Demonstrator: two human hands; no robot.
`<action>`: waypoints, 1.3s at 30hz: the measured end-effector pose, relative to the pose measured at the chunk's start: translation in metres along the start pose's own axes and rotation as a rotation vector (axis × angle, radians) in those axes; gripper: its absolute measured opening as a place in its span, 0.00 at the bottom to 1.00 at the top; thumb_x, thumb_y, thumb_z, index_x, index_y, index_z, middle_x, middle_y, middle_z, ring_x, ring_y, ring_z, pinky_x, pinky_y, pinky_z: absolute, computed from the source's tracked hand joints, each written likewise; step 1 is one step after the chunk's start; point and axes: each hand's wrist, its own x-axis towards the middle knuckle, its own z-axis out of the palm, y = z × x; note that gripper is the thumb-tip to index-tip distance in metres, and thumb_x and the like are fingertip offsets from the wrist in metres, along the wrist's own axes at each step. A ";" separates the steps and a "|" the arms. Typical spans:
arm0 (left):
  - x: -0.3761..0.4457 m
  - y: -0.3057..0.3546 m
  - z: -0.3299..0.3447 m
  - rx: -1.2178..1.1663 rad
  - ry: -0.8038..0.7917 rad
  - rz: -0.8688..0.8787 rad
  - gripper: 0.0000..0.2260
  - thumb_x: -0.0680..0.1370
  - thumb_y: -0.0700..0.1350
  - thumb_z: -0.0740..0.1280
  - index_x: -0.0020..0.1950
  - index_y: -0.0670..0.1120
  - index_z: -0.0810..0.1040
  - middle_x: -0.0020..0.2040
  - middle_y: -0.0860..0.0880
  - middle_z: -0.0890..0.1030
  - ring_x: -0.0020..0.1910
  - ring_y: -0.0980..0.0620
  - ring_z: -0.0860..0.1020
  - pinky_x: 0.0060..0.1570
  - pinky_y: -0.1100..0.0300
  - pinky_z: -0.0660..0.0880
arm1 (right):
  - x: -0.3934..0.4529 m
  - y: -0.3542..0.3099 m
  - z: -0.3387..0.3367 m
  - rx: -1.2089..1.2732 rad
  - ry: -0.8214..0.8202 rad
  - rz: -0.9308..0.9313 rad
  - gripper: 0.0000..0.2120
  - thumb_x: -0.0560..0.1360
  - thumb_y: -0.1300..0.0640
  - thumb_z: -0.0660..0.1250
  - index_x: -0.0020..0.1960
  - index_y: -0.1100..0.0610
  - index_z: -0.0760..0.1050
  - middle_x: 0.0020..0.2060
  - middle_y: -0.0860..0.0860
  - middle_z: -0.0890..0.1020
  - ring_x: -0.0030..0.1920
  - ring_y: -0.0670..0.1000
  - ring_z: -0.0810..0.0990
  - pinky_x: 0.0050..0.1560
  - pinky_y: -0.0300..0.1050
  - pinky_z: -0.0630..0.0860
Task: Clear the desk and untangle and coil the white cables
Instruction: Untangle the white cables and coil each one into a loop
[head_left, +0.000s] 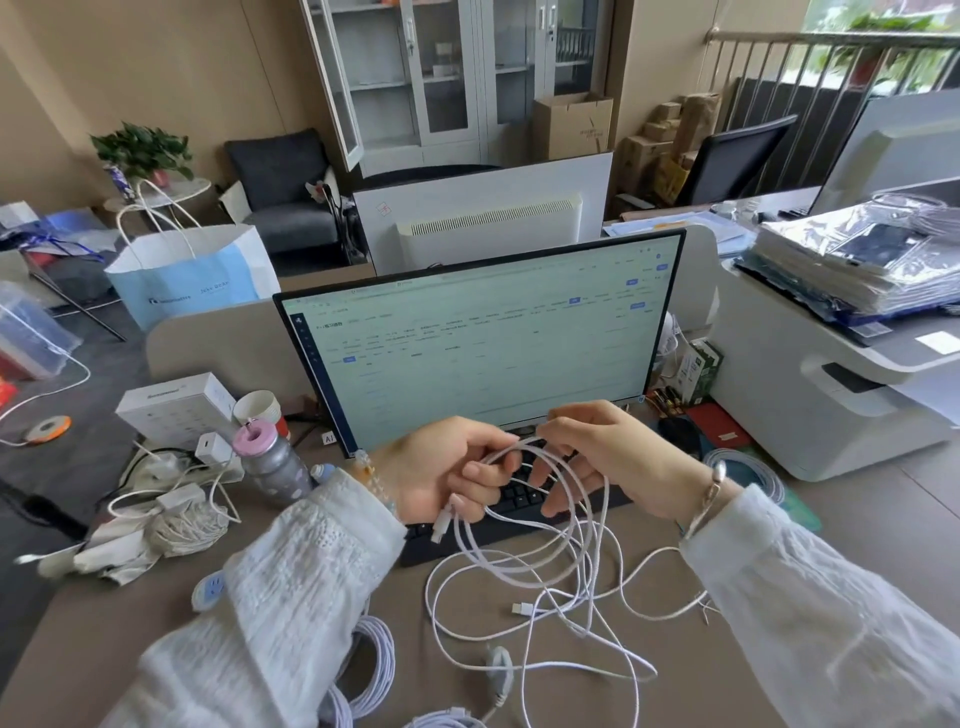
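My left hand (441, 475) grips a bunch of loops of a white cable (540, 561) above the black keyboard (519, 506), with a plug end sticking out below its fingers. My right hand (608, 452) pinches the same loops at their top, a short way to the right. The rest of the cable hangs down and sprawls in tangled loops on the brown desk (691, 670), one loose plug (522, 608) lying among them. A coiled white cable (371, 660) sits by my left sleeve.
A monitor (478, 343) stands behind the keyboard. To the left are a grey bottle with a pink lid (270, 462), a paper cup (258, 408), a white box (176, 402), chargers and a power strip (208, 590). A printer (826, 384) and another coil (748, 467) are right.
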 end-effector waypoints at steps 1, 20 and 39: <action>0.001 0.000 0.001 -0.002 -0.012 0.001 0.13 0.76 0.46 0.58 0.34 0.44 0.73 0.21 0.54 0.60 0.17 0.60 0.57 0.17 0.69 0.57 | 0.001 0.000 0.001 0.013 0.010 -0.006 0.10 0.80 0.60 0.60 0.45 0.65 0.73 0.34 0.60 0.82 0.29 0.60 0.80 0.35 0.52 0.82; -0.006 -0.011 -0.012 -0.258 0.030 0.108 0.10 0.79 0.45 0.58 0.39 0.44 0.70 0.23 0.55 0.58 0.23 0.57 0.50 0.20 0.66 0.55 | 0.011 0.044 -0.007 0.491 -0.084 -0.061 0.13 0.80 0.56 0.59 0.43 0.65 0.73 0.21 0.49 0.62 0.22 0.49 0.67 0.27 0.38 0.71; -0.034 0.058 -0.060 -0.318 0.388 0.768 0.16 0.84 0.48 0.53 0.38 0.46 0.67 0.21 0.56 0.58 0.17 0.60 0.56 0.17 0.67 0.53 | 0.015 0.128 0.027 -0.279 0.269 -0.142 0.05 0.75 0.63 0.69 0.42 0.59 0.74 0.30 0.48 0.83 0.29 0.44 0.79 0.36 0.41 0.76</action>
